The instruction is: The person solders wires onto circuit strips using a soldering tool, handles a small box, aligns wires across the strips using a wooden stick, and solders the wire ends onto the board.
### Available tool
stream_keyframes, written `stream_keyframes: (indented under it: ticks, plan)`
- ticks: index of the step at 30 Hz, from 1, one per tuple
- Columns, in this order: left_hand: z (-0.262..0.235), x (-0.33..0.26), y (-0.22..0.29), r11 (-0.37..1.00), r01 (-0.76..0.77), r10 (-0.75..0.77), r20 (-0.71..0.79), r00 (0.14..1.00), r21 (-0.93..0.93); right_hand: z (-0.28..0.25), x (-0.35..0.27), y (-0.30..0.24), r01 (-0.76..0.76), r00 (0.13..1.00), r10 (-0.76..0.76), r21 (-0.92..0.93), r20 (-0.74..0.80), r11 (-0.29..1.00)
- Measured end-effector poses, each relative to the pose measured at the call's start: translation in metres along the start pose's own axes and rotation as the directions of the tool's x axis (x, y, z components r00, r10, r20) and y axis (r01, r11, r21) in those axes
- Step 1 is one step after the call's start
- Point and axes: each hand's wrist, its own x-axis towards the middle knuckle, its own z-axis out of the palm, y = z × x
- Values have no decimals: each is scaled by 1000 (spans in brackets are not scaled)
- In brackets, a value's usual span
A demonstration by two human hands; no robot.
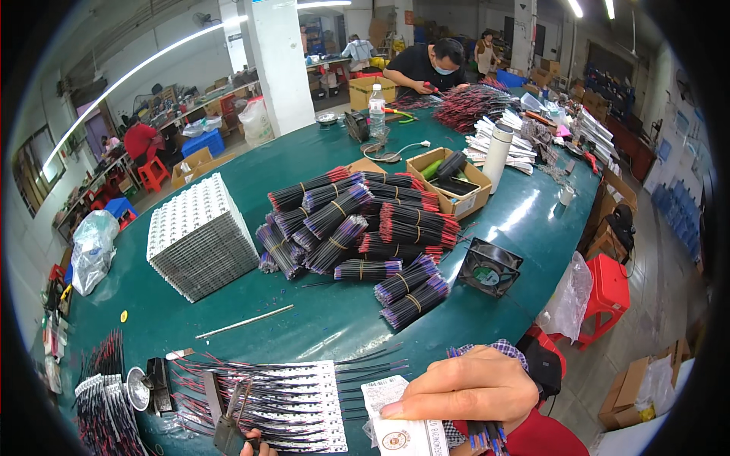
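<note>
At the lower edge the left hand (260,445), mostly cut off, has fingers beside a dark tool (226,435); whether they grip it cannot be told. The right hand (475,387), knuckles up, clamps thumb and fingers on a white packet (407,428), likely to steady it; blue-tipped wires (487,437) show beneath the palm. Wired white boards (327,403) lie aligned on the table (167,323); farther off, bands apparently keep heaped wire bundles (334,209) sorted.
</note>
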Motion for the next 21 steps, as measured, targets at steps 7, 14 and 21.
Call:
stream_keyframes:
  ticks: [7,14,21]
  plan:
    - [9,-2,2,997,-16,16,0,1000,69,19,11,-25,-92,957,40,-168,-288,982]
    - [26,9,-2,987,-70,76,-36,996,146,-3,9,-20,-128,966,93,-132,-242,983]
    - [45,21,-17,981,-51,59,-40,997,186,-78,-13,-32,-484,818,333,-248,-469,839]
